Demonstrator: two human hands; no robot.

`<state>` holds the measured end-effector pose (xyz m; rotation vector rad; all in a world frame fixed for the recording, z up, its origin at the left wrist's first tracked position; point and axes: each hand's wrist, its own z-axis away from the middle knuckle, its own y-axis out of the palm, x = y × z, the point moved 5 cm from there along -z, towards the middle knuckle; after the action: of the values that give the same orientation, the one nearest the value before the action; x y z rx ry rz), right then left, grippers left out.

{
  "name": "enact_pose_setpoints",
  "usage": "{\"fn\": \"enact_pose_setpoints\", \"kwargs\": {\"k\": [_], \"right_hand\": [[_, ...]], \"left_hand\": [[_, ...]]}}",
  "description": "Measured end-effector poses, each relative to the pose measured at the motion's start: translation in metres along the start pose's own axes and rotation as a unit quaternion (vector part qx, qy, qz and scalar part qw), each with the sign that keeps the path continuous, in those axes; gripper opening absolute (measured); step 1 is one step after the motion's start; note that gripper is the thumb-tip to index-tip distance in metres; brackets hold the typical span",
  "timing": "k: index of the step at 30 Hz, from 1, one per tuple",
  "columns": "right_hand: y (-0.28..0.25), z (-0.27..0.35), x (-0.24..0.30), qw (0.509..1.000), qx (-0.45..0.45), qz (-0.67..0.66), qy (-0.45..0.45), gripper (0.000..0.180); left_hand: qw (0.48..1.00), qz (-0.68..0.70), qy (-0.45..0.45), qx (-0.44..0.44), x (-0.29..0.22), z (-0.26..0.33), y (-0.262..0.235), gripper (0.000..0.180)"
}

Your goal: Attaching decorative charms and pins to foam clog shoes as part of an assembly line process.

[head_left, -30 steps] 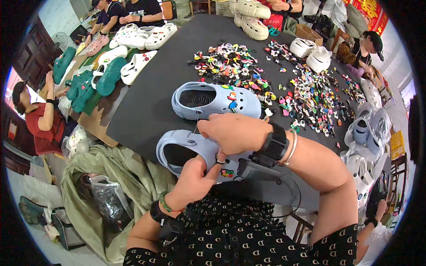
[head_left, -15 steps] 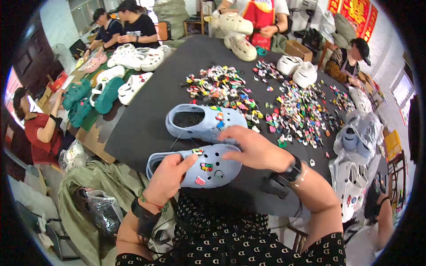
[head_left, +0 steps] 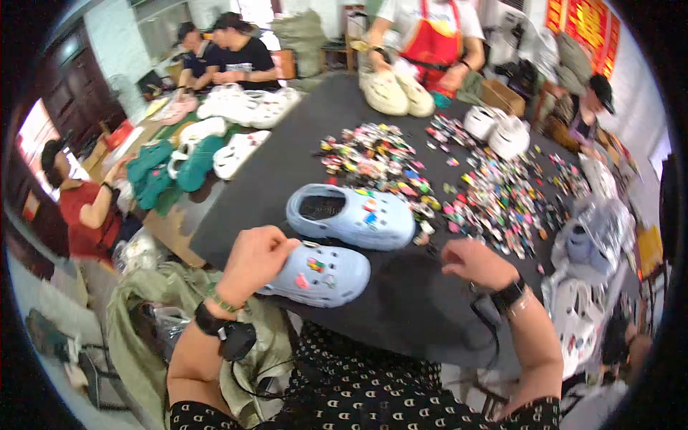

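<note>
Two light blue clogs lie side by side on the black table in front of me. The far clog (head_left: 380, 218) has its opening to the left and several colourful charms on its toe. On the near clog (head_left: 330, 276) sit a pink charm, a multicoloured one and a few more. My left hand (head_left: 256, 264) is closed at the near clog's heel end, covering that part. To the right of both clogs, my right hand (head_left: 481, 262) hovers over the table with curled fingers. Whatever it may hold is hidden.
Loose charms (head_left: 502, 197) spread in heaps beyond the clogs. White clogs (head_left: 498, 130) stand at the back right, bagged clogs (head_left: 584, 308) along the right edge. A person in a red apron (head_left: 432, 46) handles cream clogs (head_left: 394, 92) across the table. Other people sit around.
My right hand has left the near clog's toe and moved right. The near clog has shifted left under my left hand. Across the table, the cream clogs have come together, upright.
</note>
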<state>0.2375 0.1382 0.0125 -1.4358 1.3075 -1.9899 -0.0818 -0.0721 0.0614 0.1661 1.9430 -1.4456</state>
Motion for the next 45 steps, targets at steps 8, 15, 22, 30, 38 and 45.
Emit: {"fn": "enact_pose_setpoints", "kwargs": {"k": [8,15,22,30,38,45], "right_hand": [[-0.001,-0.044,-0.024,0.996,-0.027,0.022,0.080,0.023],[0.016,-0.077,-0.028,0.994,-0.081,0.058,0.055,0.023],[0.013,-0.081,-0.067,0.974,-0.162,0.144,0.072,0.025],[0.001,-0.078,-0.076,0.988,-0.080,0.070,0.111,0.022],[0.015,-0.098,-0.077,0.981,-0.085,0.151,0.090,0.021],[0.013,-0.092,-0.073,0.988,-0.080,0.079,0.108,0.027]], "left_hand": [[0.979,0.009,0.186,-0.082,-0.066,-0.035,0.013,0.024],[0.974,0.089,-0.091,0.189,-0.032,-0.103,0.075,0.044],[0.950,0.191,-0.182,0.167,-0.029,-0.121,0.111,0.057],[0.970,0.099,-0.128,0.180,-0.011,-0.130,0.119,0.055],[0.974,0.152,-0.132,0.108,-0.016,-0.125,0.113,0.056],[0.971,0.158,-0.126,0.125,-0.019,-0.122,0.108,0.051]]}}
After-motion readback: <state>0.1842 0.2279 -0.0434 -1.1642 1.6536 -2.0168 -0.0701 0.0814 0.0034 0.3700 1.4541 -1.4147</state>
